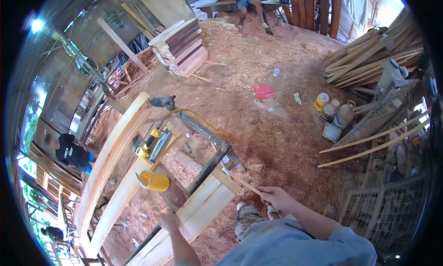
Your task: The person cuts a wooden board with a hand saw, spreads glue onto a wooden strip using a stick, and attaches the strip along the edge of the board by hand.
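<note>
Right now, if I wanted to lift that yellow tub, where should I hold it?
Grip the yellow tub around its outer wall, probably coming from the side nearer the left hand. The wall looks plain and rounded, and the open mouth faces the picture's left, so that hold should keep clear of the opening.

Soft daylight, white glare (37,25) at upper left, strong fisheye curvature toward edges.

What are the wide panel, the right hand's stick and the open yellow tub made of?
Panel: wood, apparently unfinished; pale grain, board seams.
Stick: probably bare wood; pale tan, grain unclear.
Open yellow tub: likely plastic, smooth-looking, evenly coloured; painted metal possible.
</note>
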A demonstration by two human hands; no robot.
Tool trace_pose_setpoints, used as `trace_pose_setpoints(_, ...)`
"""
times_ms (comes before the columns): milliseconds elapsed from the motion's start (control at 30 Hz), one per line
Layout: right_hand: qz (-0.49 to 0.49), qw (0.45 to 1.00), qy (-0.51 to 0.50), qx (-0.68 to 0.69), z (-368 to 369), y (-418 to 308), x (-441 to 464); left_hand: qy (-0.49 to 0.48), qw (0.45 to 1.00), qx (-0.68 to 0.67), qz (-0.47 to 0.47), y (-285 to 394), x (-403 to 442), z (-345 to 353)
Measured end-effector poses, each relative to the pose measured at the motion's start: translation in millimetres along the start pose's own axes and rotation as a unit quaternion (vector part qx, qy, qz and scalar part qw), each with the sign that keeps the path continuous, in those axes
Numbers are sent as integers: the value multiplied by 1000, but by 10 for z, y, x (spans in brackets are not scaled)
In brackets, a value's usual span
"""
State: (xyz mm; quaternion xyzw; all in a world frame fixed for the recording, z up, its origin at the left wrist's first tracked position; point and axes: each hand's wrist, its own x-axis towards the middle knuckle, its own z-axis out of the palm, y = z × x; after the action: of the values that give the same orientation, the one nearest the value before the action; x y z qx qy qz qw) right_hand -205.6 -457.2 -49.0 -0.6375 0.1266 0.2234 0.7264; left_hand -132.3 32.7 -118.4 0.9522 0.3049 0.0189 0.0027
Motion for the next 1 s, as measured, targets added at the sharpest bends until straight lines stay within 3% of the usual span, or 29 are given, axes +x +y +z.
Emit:
trace_pose_setpoints(33,9,1000,-7,-20,49,-124,-44,-31,983,-115,-139,74,-22,-221)
trace_pose_setpoints(167,57,997,-33,-38,209,-154,-76,-92,967,-115,-208,18,147,-210)
trace_pose_setpoints(267,59,995,-59,-53,229,-93,-23,-121,952,-167,-228,289,4,-581)
trace_pose_setpoints(333,75,981,-107,-146,242,-45,29,-82,971,-92,-206,256,70,-425)
trace_pose_setpoints(400,113,980,-113,-116,267,-146,16,-80,972,-73,-206,258,68,-414)
trace_pose_setpoints(500,72,977,-117,-166,224,-34,127,-88,970,-101,-202,101,202,-163)
trace_pose_setpoints(600,130,973,-135,-133,263,176,190,-185,981,-34,-54,-105,325,-71)
trace_pose_setpoints(633,106,982,-133,-80,263,85,199,-137,989,-28,-55,-399,486,375)
trace_pose_setpoints(700,95,985,-138,-31,277,-46,208,-150,963,-71,-213,201,143,-401)
trace_pose_setpoints(1000,60,993,-66,-72,368,79,399,-128,965,-72,-219,237,114,-439)
